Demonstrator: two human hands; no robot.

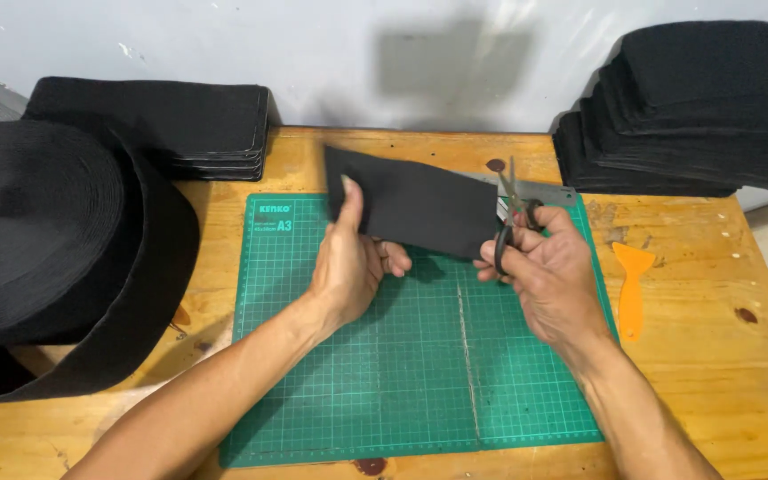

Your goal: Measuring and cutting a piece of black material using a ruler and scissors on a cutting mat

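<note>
My left hand [351,264] pinches the left end of a flat black fabric piece [415,203], holding it up above the green cutting mat [420,373]. My right hand [548,271] grips black-handled scissors [512,213], blades pointing up at the piece's right edge. A metal ruler [551,193] lies behind the scissors, partly hidden by the fabric.
A big roll of black fabric strip [42,236] fills the left of the wooden table [722,356]. Stacks of cut black pieces sit at the back left [197,124] and back right [695,107]. An orange scraper [632,284] lies right of the mat.
</note>
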